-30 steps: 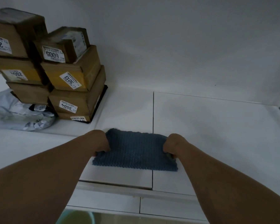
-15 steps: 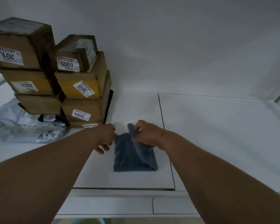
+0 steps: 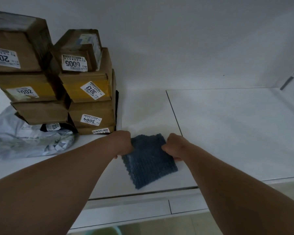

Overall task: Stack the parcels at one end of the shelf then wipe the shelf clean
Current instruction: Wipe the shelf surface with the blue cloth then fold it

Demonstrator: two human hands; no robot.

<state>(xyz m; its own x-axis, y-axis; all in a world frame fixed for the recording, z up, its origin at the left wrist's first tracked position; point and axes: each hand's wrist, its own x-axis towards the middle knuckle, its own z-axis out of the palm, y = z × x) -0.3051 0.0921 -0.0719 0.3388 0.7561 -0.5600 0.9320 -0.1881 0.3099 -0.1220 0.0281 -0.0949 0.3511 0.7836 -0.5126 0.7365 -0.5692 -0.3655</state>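
Observation:
A folded blue knitted cloth lies on the white shelf near its front edge. My left hand grips the cloth's far left corner, and my right hand grips its right side. Both sets of fingers are curled into the fabric. Several brown cardboard parcels with white number labels stand stacked in two columns at the left end of the shelf, against the back wall.
A crumpled grey plastic mailer bag lies at the foot of the left stack. The shelf's front lip runs below the cloth. A side wall with a metal strip closes the right end.
The cloth was spread wide, then my right hand folded its right half over to the left. Now it lies as a smaller square, with both hands gripping its edges.

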